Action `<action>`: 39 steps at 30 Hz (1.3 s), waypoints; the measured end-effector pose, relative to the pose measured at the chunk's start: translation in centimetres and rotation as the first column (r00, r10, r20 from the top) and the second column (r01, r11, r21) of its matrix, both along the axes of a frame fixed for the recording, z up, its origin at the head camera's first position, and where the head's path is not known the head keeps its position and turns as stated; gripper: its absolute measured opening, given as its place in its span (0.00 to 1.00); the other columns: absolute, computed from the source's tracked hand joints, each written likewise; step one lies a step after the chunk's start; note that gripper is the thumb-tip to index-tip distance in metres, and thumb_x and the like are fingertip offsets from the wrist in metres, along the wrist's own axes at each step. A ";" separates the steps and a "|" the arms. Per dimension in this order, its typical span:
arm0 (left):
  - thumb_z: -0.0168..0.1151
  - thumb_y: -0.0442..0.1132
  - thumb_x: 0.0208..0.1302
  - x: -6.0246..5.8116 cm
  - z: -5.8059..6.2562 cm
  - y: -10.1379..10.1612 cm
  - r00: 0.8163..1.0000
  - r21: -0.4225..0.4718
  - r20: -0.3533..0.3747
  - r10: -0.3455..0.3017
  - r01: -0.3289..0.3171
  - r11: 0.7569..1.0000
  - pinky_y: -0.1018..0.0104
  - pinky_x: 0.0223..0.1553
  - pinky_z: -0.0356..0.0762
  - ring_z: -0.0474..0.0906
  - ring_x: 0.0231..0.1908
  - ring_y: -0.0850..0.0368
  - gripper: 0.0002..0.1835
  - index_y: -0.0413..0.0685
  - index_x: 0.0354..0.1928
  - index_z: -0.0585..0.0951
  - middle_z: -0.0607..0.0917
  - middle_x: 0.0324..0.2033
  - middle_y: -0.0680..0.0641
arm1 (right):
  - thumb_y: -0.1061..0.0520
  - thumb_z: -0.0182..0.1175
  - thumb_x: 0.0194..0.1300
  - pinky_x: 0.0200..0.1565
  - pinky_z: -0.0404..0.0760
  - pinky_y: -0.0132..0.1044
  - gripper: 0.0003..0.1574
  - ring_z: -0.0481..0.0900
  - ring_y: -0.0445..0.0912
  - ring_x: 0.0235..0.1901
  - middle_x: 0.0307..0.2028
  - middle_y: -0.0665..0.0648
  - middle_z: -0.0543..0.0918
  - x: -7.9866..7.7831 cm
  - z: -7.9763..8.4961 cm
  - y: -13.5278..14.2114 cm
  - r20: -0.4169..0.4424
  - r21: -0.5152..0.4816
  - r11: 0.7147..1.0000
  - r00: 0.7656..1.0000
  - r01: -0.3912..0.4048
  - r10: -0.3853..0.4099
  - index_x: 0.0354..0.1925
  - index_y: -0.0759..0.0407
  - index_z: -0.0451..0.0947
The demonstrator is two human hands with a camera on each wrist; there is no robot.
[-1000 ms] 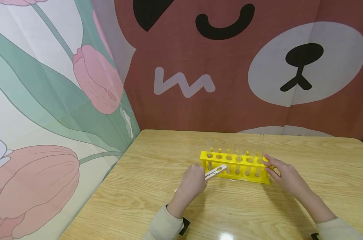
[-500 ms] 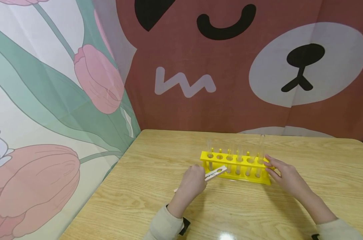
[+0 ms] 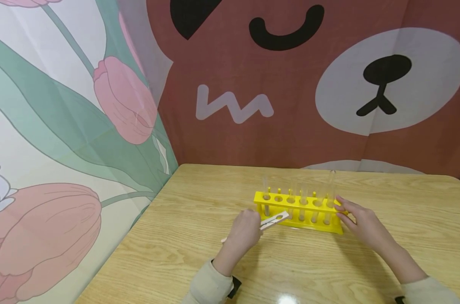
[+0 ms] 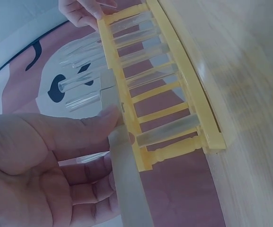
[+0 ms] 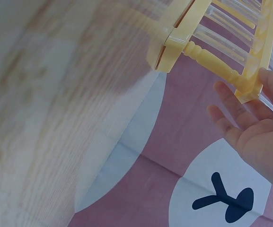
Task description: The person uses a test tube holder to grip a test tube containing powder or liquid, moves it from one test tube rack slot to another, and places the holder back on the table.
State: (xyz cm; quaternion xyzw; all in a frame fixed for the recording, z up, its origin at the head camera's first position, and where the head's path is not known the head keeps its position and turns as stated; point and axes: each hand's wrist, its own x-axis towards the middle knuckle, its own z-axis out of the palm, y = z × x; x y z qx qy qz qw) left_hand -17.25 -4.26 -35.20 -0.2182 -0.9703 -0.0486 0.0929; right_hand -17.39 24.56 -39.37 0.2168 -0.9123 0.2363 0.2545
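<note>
A yellow test tube rack point(image 3: 308, 207) stands upright on the table, with several clear glass test tubes point(image 3: 331, 185) in its holes. One hole near its left end has no tube. My left hand point(image 3: 245, 228) pinches a pale wooden test tube holder point(image 3: 274, 221) between thumb and fingers, and its tip lies in front of the rack. In the left wrist view the wooden holder point(image 4: 127, 189) crosses before the rack's top bar; contact cannot be told. At the right end, my right hand point(image 3: 366, 226) grips the rack's top bar point(image 5: 268, 38) between thumb and fingers.
The wooden table point(image 3: 176, 253) carries the rack near its far half. Behind it hangs a brown bear-print cloth point(image 3: 233, 143), and a tulip-print cloth point(image 3: 62, 126) runs along the left edge.
The tip of the wooden test tube holder has dipped slightly and moved a little right. Both hands and the rack look almost still.
</note>
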 end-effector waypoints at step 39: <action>0.72 0.41 0.43 -0.4 -0.6 -0.1 0.998 -0.028 0.068 -0.005 0.007 1.000 0.74 0.18 0.68 0.67 0.17 0.63 0.13 0.41 0.18 0.78 0.74 0.15 0.51 | 0.70 0.64 0.47 0.37 0.73 0.52 0.22 0.75 0.63 0.41 0.47 0.72 0.74 0.0 0.1 -0.1 0.004 0.002 1.000 1.000 0.003 -0.003 0.44 0.71 0.74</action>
